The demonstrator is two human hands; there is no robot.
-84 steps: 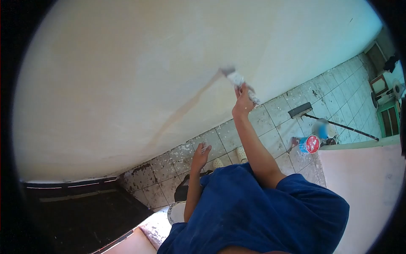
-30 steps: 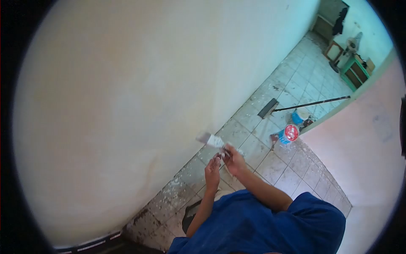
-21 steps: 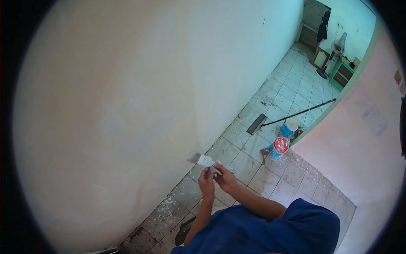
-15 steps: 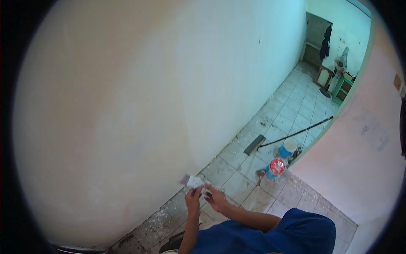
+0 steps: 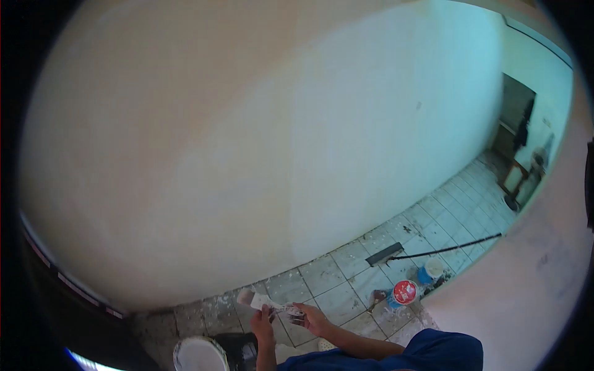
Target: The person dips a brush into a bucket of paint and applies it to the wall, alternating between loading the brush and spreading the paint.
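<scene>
A paintbrush (image 5: 258, 301) with pale, paint-smeared bristles and a whitish handle is held low in front of the wall, its bristles pointing left. My left hand (image 5: 263, 326) is closed around it just behind the bristles. Farther back, my right hand (image 5: 314, 319) grips the paint-covered handle end, with white smears about the fingers. Below and left of my hands stands a large round white bucket (image 5: 201, 355), cut off by the frame's lower edge. Beside it is a black object (image 5: 236, 347), partly hidden by my left forearm.
A long pale wall (image 5: 247, 185) runs alongside. On the paint-spotted tile floor (image 5: 339, 300) are a red-lidded tub (image 5: 404, 292), a blue-and-white bucket (image 5: 431, 271) and a long-handled floor broom (image 5: 385, 254). A standing fan (image 5: 538, 161) is at the far right.
My view has swung left, bringing the white bucket and black object into sight. Both hands still hold the paintbrush, now lower and farther left in view.
</scene>
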